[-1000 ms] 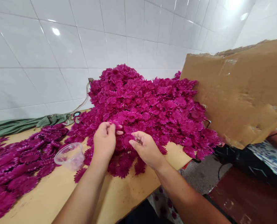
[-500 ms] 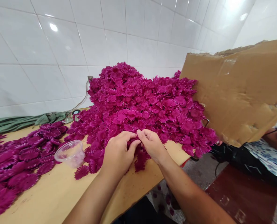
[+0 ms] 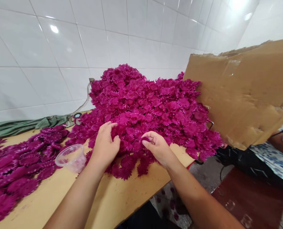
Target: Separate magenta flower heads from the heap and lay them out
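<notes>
Left hand (image 3: 106,144) nearer plastic cup (image 3: 72,160)

Likely a workshop: magenta flower pieces (image 3: 141,98) heaped on a table (image 3: 124,190) (tiled wall (image 3: 143,52) behind)

A yellowish table (image 3: 118,192) bears heaped magenta flowers (image 3: 141,103), a clear tub (image 3: 71,158) and green cloth (image 3: 44,122).

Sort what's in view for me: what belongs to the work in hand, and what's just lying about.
Belongs to the work:
- purple flower piece, pinched in the right hand
- purple flower heap, with the left hand open at its near side

Apparently lying about, untouched:
- green cloth
- cardboard sheet
- clear plastic tub, though its role is unclear
</notes>
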A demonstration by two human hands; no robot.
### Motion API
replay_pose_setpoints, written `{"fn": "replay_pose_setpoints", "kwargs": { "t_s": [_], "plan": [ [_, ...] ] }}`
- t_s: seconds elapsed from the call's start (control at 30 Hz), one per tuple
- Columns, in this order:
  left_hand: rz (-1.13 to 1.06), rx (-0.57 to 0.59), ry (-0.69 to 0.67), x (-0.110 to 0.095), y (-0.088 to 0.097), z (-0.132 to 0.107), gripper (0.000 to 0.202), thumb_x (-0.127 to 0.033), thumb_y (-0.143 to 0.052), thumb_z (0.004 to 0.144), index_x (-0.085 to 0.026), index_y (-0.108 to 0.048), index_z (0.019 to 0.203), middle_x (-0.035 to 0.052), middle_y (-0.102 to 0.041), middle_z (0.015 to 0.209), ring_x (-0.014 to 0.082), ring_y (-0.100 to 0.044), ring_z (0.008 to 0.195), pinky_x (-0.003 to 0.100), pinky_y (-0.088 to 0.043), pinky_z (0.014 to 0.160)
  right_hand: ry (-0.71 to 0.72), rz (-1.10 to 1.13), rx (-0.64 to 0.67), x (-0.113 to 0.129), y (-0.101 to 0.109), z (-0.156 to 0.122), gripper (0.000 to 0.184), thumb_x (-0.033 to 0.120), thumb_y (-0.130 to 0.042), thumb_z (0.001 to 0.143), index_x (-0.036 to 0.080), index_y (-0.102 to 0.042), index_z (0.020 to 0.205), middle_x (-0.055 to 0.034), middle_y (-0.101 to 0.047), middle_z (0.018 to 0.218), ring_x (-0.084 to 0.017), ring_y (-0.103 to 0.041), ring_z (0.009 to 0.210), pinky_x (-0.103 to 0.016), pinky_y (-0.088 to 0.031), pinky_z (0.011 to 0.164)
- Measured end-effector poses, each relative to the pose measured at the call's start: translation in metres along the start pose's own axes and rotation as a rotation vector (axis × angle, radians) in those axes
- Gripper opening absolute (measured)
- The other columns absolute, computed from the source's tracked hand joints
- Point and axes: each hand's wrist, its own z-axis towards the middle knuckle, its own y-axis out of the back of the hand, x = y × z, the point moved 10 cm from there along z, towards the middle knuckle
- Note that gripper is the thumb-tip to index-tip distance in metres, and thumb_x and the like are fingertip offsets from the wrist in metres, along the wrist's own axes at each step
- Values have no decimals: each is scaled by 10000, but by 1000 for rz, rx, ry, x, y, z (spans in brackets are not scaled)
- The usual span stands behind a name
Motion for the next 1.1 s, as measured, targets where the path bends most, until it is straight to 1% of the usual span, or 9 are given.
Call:
{"fn": "replay_pose_setpoints", "kwargs": {
  "t_s": [0.1, 0.23, 0.33, 0.43, 0.57, 0.73, 0.9, 1.03, 1.1],
  "plan": [
    [-24, 132, -47, -17, -19, -18, 281, -296, -491, 720, -182, -598, 953, 75, -625, 1020, 221, -573, 980, 390, -419, 916, 18, -39, -36, -2, 1, 3, 182, 284, -548, 628, 162, -522, 760, -8, -542, 694, -122, -481, 642, -270, -391, 622],
    [-138, 347, 26, -19, -56, -39, 377, -391, -537, 722, -168, -589, 1021, 80, -662, 969, 206, -618, 856, 368, -479, 816, 91, -176, -93, 8, 0, 3, 170, 329, -517, 680, 159, -525, 676, -4, -527, 642, -120, -455, 615, -266, -370, 593],
    [-190, 355, 59, -16, -66, -45, 404, -366, -546, 724, -158, -570, 1069, 92, -658, 1021, 206, -612, 895, 369, -470, 841, 103, -187, -88, 11, -4, 4, 278, 391, -515, 703, 181, -435, 539, 48, -399, 513, -87, -361, 516, -241, -305, 513],
    [-207, 276, -17, -25, -60, -45, 360, -306, -539, 728, -160, -584, 1054, 88, -646, 1048, 202, -592, 955, 361, -449, 880, 59, -134, -49, 5, -9, 6, 380, 473, -494, 716, 193, -358, 497, 67, -290, 481, -71, -270, 476, -237, -229, 458],
    [-183, 179, -85, -34, -48, -42, 272, -228, -508, 723, -186, -634, 960, 62, -661, 975, 186, -597, 923, 338, -442, 882, 46, -57, 22, 7, -18, 4, 335, 481, -505, 711, 176, -445, 584, 56, -363, 536, -75, -311, 506, -233, -256, 476],
    [-305, 112, 170, -10, -42, -29, 199, -289, -546, 674, -166, -640, 798, 47, -686, 790, 187, -626, 755, 352, -475, 794, -16, 91, 132, 10, -30, -6, 225, 338, -625, 606, 162, -510, 686, 46, -474, 602, -81, -426, 571, -226, -357, 578],
    [-515, -92, 365, 28, -15, -3, 227, -308, -522, 654, -153, -559, 816, 38, -650, 703, 181, -636, 714, 386, -488, 796, -26, 66, 131, 5, -25, -13, 187, 309, -608, 610, 157, -556, 705, 19, -547, 648, -94, -472, 602, -250, -383, 630],
    [-94, -110, 146, 16, 9, 7, 307, -209, -564, 592, -157, -588, 893, 110, -601, 1064, 262, -493, 1125, 425, -336, 1006, -8, -70, 27, -1, -4, -7, 223, 356, -600, 616, 173, -488, 554, 62, -403, 497, -69, -342, 479, -224, -302, 491],
    [17, -88, 27, -1, 7, -1, 327, -225, -545, 634, -171, -593, 953, 102, -569, 1144, 254, -454, 1167, 409, -316, 1022, 3, -140, -24, -2, 4, -4, 316, 414, -575, 644, 187, -417, 490, 64, -346, 465, -66, -305, 455, -221, -263, 451]
  ]
}}
